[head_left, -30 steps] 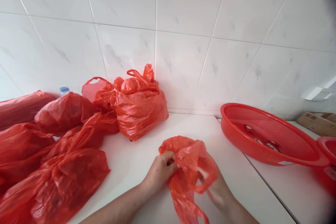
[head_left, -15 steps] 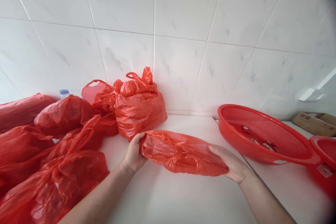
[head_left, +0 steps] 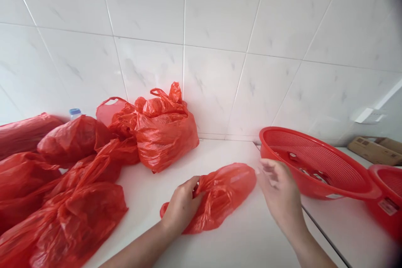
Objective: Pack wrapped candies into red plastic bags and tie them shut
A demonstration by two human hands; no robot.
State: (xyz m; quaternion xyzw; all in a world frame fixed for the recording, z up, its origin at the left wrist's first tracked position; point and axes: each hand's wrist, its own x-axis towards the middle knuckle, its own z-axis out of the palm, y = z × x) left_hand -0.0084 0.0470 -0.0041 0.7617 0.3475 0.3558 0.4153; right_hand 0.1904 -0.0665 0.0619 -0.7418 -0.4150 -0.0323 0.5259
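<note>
A crumpled red plastic bag lies over the white tabletop in front of me. My left hand grips it near its left end, thumb and fingers closed on the film, with a bit of red plastic poking out on the hand's far left side. Beside the bag's right end, my right hand is raised with curled, loosely parted fingers and nothing visible in them; it is slightly blurred. What the bag holds, if anything, cannot be made out.
A filled red bag stands against the tiled wall. More red bags are heaped at left, a blue-capped bottle behind them. To the right are a large red basket with small items inside, another red basket and a cardboard box.
The right hand has let go of the bag and moved slightly right. The left hand has shifted right and down with the bag, which is now bunched shorter and turned.
</note>
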